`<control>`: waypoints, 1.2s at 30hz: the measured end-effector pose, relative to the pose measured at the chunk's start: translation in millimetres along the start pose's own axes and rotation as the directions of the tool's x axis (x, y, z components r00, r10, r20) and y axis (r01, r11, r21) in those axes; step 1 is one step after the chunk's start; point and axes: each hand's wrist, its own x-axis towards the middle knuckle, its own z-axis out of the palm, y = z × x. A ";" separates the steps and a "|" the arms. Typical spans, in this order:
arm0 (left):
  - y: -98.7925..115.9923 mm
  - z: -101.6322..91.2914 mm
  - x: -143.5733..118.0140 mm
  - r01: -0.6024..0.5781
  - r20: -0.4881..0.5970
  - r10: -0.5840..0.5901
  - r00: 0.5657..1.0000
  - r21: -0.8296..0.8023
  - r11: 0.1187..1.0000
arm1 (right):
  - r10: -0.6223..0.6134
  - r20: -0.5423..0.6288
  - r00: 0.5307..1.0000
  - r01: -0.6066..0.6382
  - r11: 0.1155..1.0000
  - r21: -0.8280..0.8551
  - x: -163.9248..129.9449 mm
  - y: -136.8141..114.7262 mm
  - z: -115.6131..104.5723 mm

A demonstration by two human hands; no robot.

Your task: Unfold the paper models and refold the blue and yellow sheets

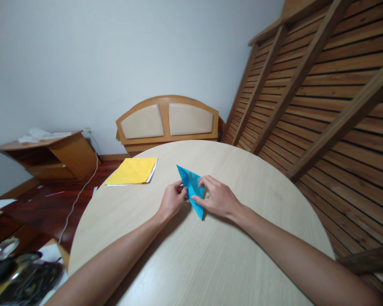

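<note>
A sheet of blue origami paper, folded into a pointed shape, is held between my two hands just above the round table. One sharp tip points up and away to the left, the other down toward me. My left hand pinches its left edge, thumb in front and the other fingers partly hidden behind. On the opposite side my right hand grips the paper, thumb on the lower part and curled fingers at the upper edge.
Yellow paper sheets with white ones beneath lie on the table at the left. Beyond stands a wooden headboard. Slatted wood panels lean at the right. A small cabinet and a cable are at the left.
</note>
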 end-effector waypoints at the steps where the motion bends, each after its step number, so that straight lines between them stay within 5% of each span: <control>1: 0.0 0.7 -0.2 0.002 0.006 -0.002 1.000 -0.008 1.000 | 0.009 -0.002 1.000 -0.009 1.000 -0.006 -0.2 -1.8 0.6; 7: -1.3 4.4 -1.7 0.020 0.041 -0.020 0.999 0.002 1.000 | 0.088 -0.039 0.995 -0.088 0.996 0.004 0.3 -2.9 5.9; 12: -0.5 4.4 -2.9 -0.013 0.029 0.007 1.000 0.201 0.979 | 0.173 -0.031 0.984 -0.170 0.982 0.082 1.9 1.9 12.8; 16: 2.0 1.2 -4.6 -0.147 0.060 0.135 0.989 0.455 0.878 | 0.191 -0.029 0.981 -0.185 0.973 0.138 3.0 -1.5 13.9; 22: 6.5 -6.4 -4.9 -0.178 0.072 0.176 0.982 0.664 0.726 | 0.185 -0.068 0.980 -0.181 0.982 0.061 3.5 -7.0 5.7; 32: -0.8 -13.2 8.0 -0.052 -0.024 0.061 0.998 0.263 0.963 | 0.074 -0.105 0.992 -0.045 0.966 0.255 4.1 0.1 2.1; 36: 2.0 -19.2 10.9 0.006 -0.042 -0.002 0.999 0.107 0.994 | 0.178 -0.042 0.983 -0.139 0.877 0.459 7.6 19.6 2.9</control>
